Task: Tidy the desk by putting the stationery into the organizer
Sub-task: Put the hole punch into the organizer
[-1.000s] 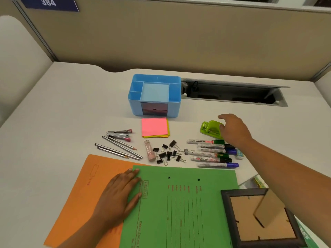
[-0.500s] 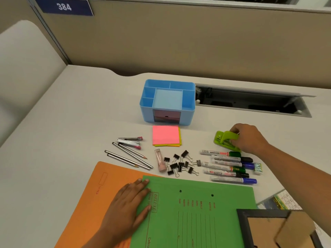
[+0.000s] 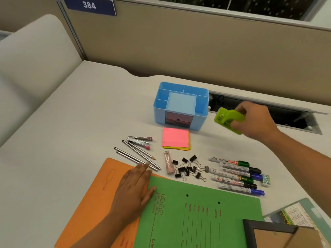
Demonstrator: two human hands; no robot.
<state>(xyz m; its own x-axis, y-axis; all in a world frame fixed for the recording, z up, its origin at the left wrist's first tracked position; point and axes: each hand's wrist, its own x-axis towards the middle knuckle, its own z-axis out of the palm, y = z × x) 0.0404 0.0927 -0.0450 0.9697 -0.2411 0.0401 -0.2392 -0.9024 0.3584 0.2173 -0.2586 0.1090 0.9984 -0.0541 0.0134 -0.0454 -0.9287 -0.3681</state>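
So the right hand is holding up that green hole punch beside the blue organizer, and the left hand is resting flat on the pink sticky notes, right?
Not quite. The left hand lies flat on the orange folder, touching the green folder's edge, not on the pink sticky notes, which lie untouched before the blue organizer. The head view shows this. The right hand does hold the green hole punch beside the organizer.

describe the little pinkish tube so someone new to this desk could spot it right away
Start at the blue organizer and drop past the pink sticky notes. The pinkish tube lies just left of the black binder clips, the only pale, see-through piece there.
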